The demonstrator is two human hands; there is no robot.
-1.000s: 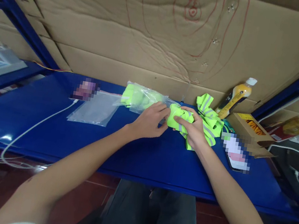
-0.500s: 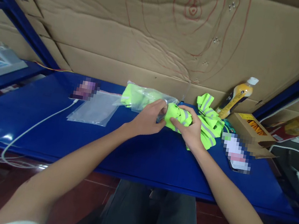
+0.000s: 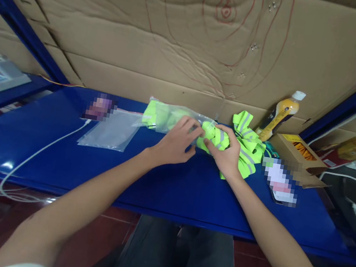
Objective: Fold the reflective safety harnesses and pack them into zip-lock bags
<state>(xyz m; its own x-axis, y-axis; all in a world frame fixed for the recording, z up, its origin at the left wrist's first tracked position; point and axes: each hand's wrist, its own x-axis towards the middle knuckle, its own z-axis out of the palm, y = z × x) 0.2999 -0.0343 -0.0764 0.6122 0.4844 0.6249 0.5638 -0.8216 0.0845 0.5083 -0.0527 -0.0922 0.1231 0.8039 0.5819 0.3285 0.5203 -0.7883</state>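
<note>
Left hand (image 3: pixel 178 142) and right hand (image 3: pixel 228 154) meeting at a fluorescent strap (image 3: pixel 209 131)

The left hand is covering part of the filled clear bag (image 3: pixel 167 117), and its fingertips are overlapping the edge of the strap; they may be touching it, but the view is not showing whether they are gripping. The right hand's far fingers are partly hiding behind the bunched strap. Pixel blocks are masking a pink patch (image 3: pixel 100 107) left of the filled bag and most of a phone (image 3: pixel 279 182) well to its right.

The left hand is curling half open, just in front of the filled bag. The right hand is closing on the bunched strap just right of that bag, its thumb pressing the near side. Loose strapping (image 3: pixel 247 147) is lying farther right of the bag, with a bottle (image 3: pixel 279 116) standing beyond. Flat clear bags (image 3: pixel 110 130) are lying to its left.
</note>
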